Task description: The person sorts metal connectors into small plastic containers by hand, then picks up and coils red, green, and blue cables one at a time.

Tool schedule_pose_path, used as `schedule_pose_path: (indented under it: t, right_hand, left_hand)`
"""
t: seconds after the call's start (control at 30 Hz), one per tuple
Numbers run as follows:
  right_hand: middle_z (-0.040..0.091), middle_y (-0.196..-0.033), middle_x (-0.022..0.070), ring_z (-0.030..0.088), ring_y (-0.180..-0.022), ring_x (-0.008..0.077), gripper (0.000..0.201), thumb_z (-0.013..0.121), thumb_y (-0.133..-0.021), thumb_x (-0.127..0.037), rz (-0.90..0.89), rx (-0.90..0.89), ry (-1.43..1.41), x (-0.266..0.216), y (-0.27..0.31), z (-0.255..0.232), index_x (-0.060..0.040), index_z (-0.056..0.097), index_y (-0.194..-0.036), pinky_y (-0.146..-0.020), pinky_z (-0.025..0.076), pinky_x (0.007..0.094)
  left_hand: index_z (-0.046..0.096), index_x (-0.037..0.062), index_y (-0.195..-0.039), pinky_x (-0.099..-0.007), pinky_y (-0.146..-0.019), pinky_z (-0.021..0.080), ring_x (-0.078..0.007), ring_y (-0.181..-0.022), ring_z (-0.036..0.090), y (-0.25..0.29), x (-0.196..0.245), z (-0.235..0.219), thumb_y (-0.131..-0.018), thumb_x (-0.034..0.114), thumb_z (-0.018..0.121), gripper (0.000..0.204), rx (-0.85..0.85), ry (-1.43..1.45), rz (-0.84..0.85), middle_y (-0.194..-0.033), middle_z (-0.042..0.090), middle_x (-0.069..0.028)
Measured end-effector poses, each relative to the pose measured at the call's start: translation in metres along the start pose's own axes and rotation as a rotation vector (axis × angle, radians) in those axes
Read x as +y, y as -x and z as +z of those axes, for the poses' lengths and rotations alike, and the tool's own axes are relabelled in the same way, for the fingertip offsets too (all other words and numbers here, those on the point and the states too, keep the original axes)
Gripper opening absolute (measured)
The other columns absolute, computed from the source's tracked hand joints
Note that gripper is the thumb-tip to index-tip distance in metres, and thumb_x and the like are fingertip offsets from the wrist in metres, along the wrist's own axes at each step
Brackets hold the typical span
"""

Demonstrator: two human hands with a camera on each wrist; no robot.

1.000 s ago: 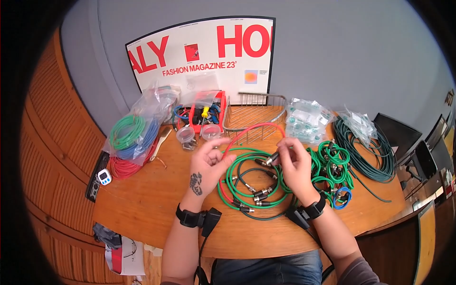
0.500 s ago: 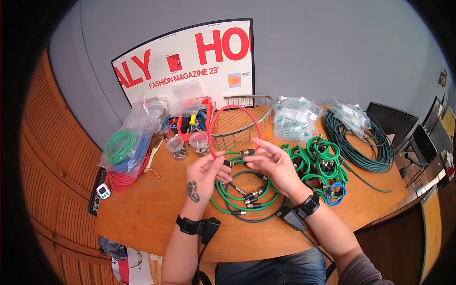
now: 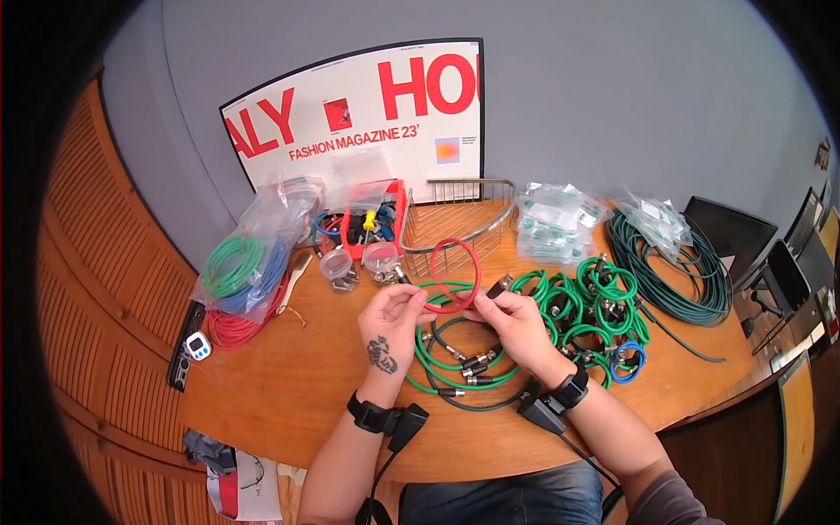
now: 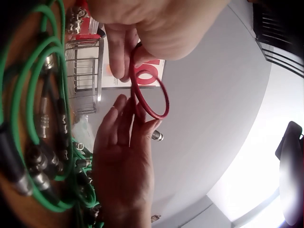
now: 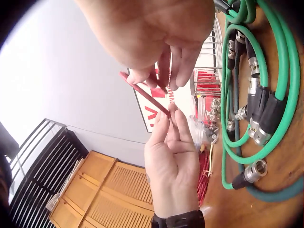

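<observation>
Both hands hold a red cable [image 3: 479, 273], bent into a small ring above the table. My left hand [image 3: 392, 322] pinches its left side between thumb and fingers, and a metal-tipped connector [image 3: 402, 274] sticks up beside those fingertips. My right hand [image 3: 518, 328] pinches the other side, with a second connector [image 3: 500, 285] pointing up past the thumb. In the left wrist view the cable [image 4: 166, 100] crosses itself between the two hands. Below them lie coiled green cables [image 5: 285, 57] with black and silver connectors.
A pile of bundled green cables [image 3: 612, 311] and a blue coil [image 3: 641, 367] lie to the right. Behind stand a wire basket [image 3: 503, 219], a red bin [image 3: 400, 210] and small plastic cups [image 3: 336, 264]. Bagged cables [image 3: 232, 262] sit left, a dark green coil [image 3: 722, 297] far right.
The red cable went from a wide arch to a large loop, then a smaller ring. My hands came closer together, and the ring now hangs lower, in front of the basket.
</observation>
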State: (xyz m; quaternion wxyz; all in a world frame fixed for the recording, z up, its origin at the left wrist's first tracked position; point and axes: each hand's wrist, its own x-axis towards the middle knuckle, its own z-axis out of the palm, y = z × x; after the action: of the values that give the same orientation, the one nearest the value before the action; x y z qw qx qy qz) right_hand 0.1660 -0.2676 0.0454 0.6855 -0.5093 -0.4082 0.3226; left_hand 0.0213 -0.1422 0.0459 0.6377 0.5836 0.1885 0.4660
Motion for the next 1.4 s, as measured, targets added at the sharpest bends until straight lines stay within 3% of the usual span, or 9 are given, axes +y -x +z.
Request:
schedule_pose_path:
  t: [0.13, 0.23, 0.43, 0.9, 0.97, 1.07, 1.23, 1.3, 1.4]
  right_hand:
    - [0.073, -0.099, 0.0105, 0.066, -0.090, 0.0117, 0.026, 0.064, -0.097, -0.020, 0.025, -0.042, -0.202, -0.007, 0.004, 0.005, 0.0039, 0.072, -0.104, -0.081, 0.052, 0.0257]
    - [0.073, -0.099, 0.0113, 0.067, -0.092, 0.0133, 0.026, 0.064, -0.097, -0.018, -0.055, -0.072, 0.137, -0.005, 0.007, 0.005, 0.0061, 0.071, -0.104, -0.083, 0.054, 0.0266]
    - [0.073, -0.095, 0.0129, 0.071, -0.090, 0.0180, 0.022, 0.061, -0.098, -0.014, -0.073, 0.090, 0.060, -0.009, 0.011, 0.017, 0.0068, 0.068, -0.103, -0.079, 0.057, 0.0268]
    - [0.072, -0.088, 0.0048, 0.064, -0.076, 0.0069, 0.021, 0.065, -0.096, -0.015, -0.101, 0.101, 0.177, 0.010, 0.013, 0.020, 0.0013, 0.071, -0.108, -0.065, 0.051, 0.0221]
    - [0.072, -0.088, 0.0050, 0.065, -0.075, 0.0065, 0.022, 0.065, -0.096, -0.016, -0.141, 0.125, 0.196, 0.010, 0.013, 0.021, 0.0010, 0.072, -0.108, -0.064, 0.052, 0.0222]
    - [0.073, -0.087, 0.0071, 0.067, -0.073, 0.0085, 0.024, 0.066, -0.096, -0.018, -0.011, 0.208, 0.154, -0.003, 0.015, 0.020, 0.0025, 0.071, -0.107, -0.060, 0.055, 0.0236]
    - [0.072, -0.087, 0.0085, 0.070, -0.073, 0.0133, 0.026, 0.065, -0.096, -0.019, -0.019, 0.274, 0.045, 0.000, 0.009, 0.014, 0.0059, 0.070, -0.102, -0.061, 0.056, 0.0244]
    - [0.072, -0.088, 0.0097, 0.070, -0.074, 0.0135, 0.026, 0.065, -0.096, -0.020, 0.016, 0.348, -0.117, -0.008, 0.007, 0.014, 0.0057, 0.069, -0.103, -0.063, 0.056, 0.0243]
    - [0.071, -0.088, 0.0097, 0.069, -0.074, 0.0135, 0.026, 0.066, -0.096, -0.023, 0.075, 0.368, -0.343, -0.004, 0.003, 0.003, 0.0027, 0.068, -0.102, -0.064, 0.056, 0.0223]
  left_hand:
    - [0.054, -0.0035, -0.113, -0.0279, -0.065, 0.061, -0.0159, -0.083, 0.069, -0.003, -0.004, 0.000, -0.095, 0.001, 0.061, 0.021, 0.069, 0.029, 0.143, -0.095, 0.068, -0.0129]
    - [0.048, -0.0031, -0.119, -0.0268, -0.062, 0.060, -0.0158, -0.082, 0.069, -0.003, 0.000, 0.000, -0.095, 0.004, 0.062, 0.028, 0.075, -0.004, 0.197, -0.098, 0.069, -0.0156]
    - [0.056, -0.0074, -0.115, -0.0260, -0.058, 0.056, -0.0180, -0.076, 0.069, 0.003, 0.017, 0.005, -0.095, 0.007, 0.063, 0.026, 0.023, 0.013, -0.007, -0.104, 0.069, -0.0179]
    - [0.061, -0.0035, -0.120, -0.0226, -0.056, 0.050, -0.0107, -0.065, 0.061, 0.019, 0.008, 0.016, -0.098, 0.007, 0.057, 0.025, -0.153, 0.081, -0.103, -0.086, 0.065, -0.0079]
    - [0.059, -0.0026, -0.120, -0.0223, -0.057, 0.050, -0.0105, -0.066, 0.061, 0.018, 0.004, 0.015, -0.099, 0.010, 0.055, 0.025, -0.273, 0.059, -0.159, -0.086, 0.063, -0.0083]
    - [0.057, -0.0007, -0.118, -0.0221, -0.056, 0.050, -0.0088, -0.063, 0.061, 0.022, -0.004, 0.023, -0.098, 0.009, 0.057, 0.022, -0.324, -0.061, -0.051, -0.091, 0.065, -0.0083]
    - [0.058, 0.0021, -0.115, -0.0228, -0.056, 0.050, -0.0085, -0.065, 0.059, 0.026, -0.008, 0.018, -0.092, 0.001, 0.059, 0.023, -0.332, -0.084, -0.047, -0.088, 0.061, -0.0061]
    - [0.063, 0.0042, -0.108, -0.0234, -0.058, 0.049, -0.0067, -0.065, 0.058, 0.026, -0.004, 0.014, -0.086, -0.001, 0.063, 0.023, -0.601, -0.548, 0.141, -0.087, 0.058, -0.0032]
    - [0.067, 0.0085, -0.110, -0.0244, -0.058, 0.045, -0.0067, -0.065, 0.054, 0.032, 0.007, 0.019, -0.082, 0.002, 0.067, 0.030, -0.735, -0.572, 0.143, -0.086, 0.058, -0.0021]
